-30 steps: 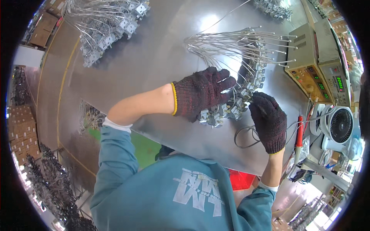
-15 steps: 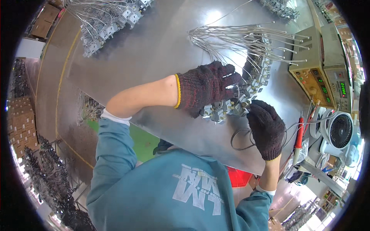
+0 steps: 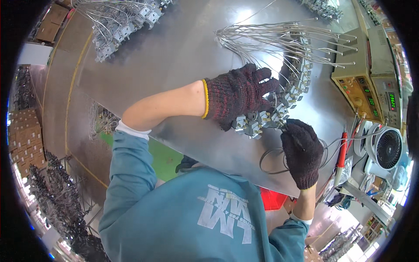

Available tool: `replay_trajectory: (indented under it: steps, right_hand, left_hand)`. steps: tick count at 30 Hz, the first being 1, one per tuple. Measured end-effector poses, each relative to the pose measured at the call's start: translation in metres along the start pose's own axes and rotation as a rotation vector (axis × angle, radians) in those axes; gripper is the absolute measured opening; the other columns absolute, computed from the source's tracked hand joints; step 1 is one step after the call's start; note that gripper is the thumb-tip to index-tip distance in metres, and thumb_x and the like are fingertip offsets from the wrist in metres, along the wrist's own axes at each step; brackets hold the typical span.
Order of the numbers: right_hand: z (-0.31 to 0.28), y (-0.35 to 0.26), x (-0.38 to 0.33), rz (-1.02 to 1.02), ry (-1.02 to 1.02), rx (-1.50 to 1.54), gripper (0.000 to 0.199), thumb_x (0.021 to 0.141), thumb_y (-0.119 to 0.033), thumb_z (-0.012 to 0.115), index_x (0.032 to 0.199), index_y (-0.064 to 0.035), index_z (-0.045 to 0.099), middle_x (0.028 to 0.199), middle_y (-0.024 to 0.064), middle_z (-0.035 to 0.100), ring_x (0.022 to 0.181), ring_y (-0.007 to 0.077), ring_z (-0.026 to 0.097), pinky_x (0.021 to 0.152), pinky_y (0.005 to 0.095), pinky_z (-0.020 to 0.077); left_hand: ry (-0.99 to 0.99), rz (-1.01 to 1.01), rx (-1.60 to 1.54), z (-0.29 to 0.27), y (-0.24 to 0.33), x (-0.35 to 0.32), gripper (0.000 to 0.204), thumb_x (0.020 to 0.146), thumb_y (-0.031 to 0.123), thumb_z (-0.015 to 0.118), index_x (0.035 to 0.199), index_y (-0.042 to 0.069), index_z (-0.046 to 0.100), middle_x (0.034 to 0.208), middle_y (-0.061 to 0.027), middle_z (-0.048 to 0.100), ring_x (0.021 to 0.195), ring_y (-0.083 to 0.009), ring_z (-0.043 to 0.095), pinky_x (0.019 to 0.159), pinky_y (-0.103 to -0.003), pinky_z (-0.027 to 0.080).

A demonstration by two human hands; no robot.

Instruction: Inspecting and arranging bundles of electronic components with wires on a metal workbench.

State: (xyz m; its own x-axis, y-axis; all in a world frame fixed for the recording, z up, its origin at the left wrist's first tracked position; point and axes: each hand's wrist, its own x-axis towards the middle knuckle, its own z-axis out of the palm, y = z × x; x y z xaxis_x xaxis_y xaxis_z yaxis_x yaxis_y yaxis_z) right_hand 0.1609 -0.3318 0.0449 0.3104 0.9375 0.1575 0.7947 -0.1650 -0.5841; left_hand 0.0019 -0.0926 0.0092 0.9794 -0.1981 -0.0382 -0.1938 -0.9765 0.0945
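Since 1 second ago our left hand (image 3: 238,97) has slid a little further over the row of small metal connector blocks (image 3: 266,117) on the steel table (image 3: 174,56), fingers spread flat, pinning them. To the right, our right hand (image 3: 302,150) is curled tight around a probe tip touching the row's near end. We judge the stiff wire bundle (image 3: 279,39) could spring and drag blocks out of line, and the loose cable (image 3: 273,159) could snag our wrist.
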Motion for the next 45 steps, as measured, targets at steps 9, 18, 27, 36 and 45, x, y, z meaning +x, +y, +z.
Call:
replay_trajectory:
  steps: [9, 18, 27, 36, 45]
  right_hand:
    - [-0.013, 0.004, 0.011, -0.206, -0.092, -0.267, 0.029, 0.087, -0.002, 0.082, 0.115, -0.0108, 0.079, 0.118, 0.0128, 0.079, 0.095, 0.0302, 0.079, 0.079, 0.0397, 0.0621]
    - [0.013, 0.004, 0.002, 0.001, 0.141, -0.032, 0.028, 0.093, 0.004, 0.077, 0.119, -0.0031, 0.076, 0.122, 0.0191, 0.076, 0.11, 0.0306, 0.075, 0.095, 0.0381, 0.0582]
    - [0.002, 0.005, 0.003, 0.113, 0.081, 0.146, 0.025, 0.092, 0.005, 0.076, 0.115, -0.0028, 0.077, 0.121, 0.0168, 0.077, 0.109, 0.0274, 0.076, 0.095, 0.036, 0.0584]
    - [0.01, 0.008, 0.012, -0.111, 0.023, -0.129, 0.03, 0.088, -0.003, 0.082, 0.116, -0.0114, 0.078, 0.119, 0.0146, 0.077, 0.098, 0.0345, 0.078, 0.082, 0.0403, 0.0627]
    - [0.003, 0.01, 0.019, -0.176, -0.043, -0.201, 0.031, 0.086, -0.006, 0.085, 0.116, -0.0118, 0.077, 0.118, 0.0137, 0.078, 0.098, 0.0345, 0.078, 0.082, 0.0403, 0.0626]
  left_hand:
    - [0.149, 0.042, -0.09, 0.022, -0.009, 0.008, 0.104, 0.053, 0.058, 0.093, 0.147, 0.027, 0.064, 0.159, -0.0202, 0.046, 0.151, -0.0426, 0.038, 0.115, -0.057, 0.036]
    - [0.279, -0.022, -0.129, 0.029, -0.006, 0.025, 0.097, 0.054, 0.061, 0.092, 0.139, 0.02, 0.069, 0.158, -0.0244, 0.046, 0.148, -0.0476, 0.039, 0.112, -0.063, 0.037]
    - [0.405, -0.011, -0.212, 0.033, -0.005, 0.024, 0.081, 0.056, 0.053, 0.091, 0.127, 0.017, 0.076, 0.152, -0.0242, 0.048, 0.145, -0.0464, 0.041, 0.114, -0.062, 0.034]
    - [0.295, -0.051, -0.108, 0.032, -0.003, 0.022, 0.096, 0.059, 0.064, 0.09, 0.142, 0.021, 0.068, 0.159, -0.0238, 0.045, 0.148, -0.0462, 0.04, 0.114, -0.064, 0.035]
    - [0.337, -0.052, -0.098, 0.037, -0.004, 0.022, 0.085, 0.057, 0.061, 0.089, 0.13, 0.019, 0.077, 0.154, -0.0255, 0.047, 0.147, -0.0489, 0.04, 0.117, -0.064, 0.034]
